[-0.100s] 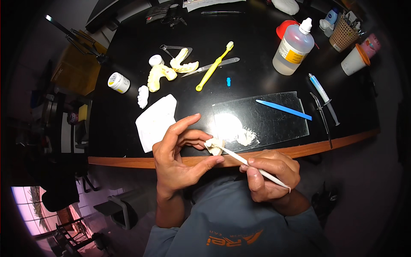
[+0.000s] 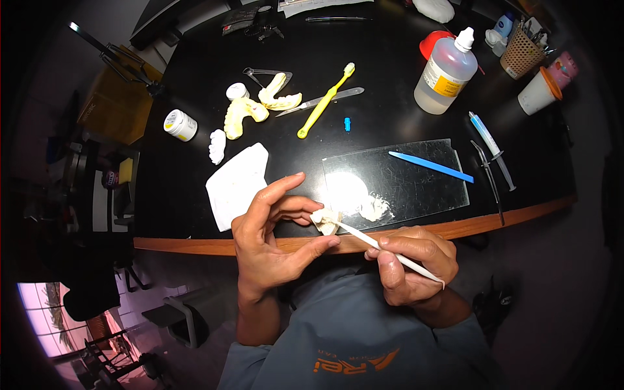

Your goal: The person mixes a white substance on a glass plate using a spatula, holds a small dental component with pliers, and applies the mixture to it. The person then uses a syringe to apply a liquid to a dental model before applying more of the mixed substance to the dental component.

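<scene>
Near the table's front edge, my left hand (image 2: 268,239) pinches a small cream-coloured dental model piece (image 2: 326,223) between thumb and fingers. My right hand (image 2: 419,261) grips a slim white plastic spatula (image 2: 361,235) like a pen, its tip touching the piece or just at it. Just beyond lies a glass slab (image 2: 429,188) with a smear of cream paste (image 2: 374,207) on its near left part. A blue spatula (image 2: 432,167) rests across the slab's far side. To the left of the slab is a white paper sheet (image 2: 237,182).
Yellow dental arch models (image 2: 242,117), a white piece (image 2: 217,147), a yellow toothbrush (image 2: 325,102), a scalpel (image 2: 338,95) and a white jar (image 2: 180,125) lie farther back. At right stand a clear bottle (image 2: 442,78), a syringe (image 2: 491,146) and metal tweezers (image 2: 489,179).
My right hand has shifted very slightly to the right with the white spatula. The left hand and the model piece have barely moved.
</scene>
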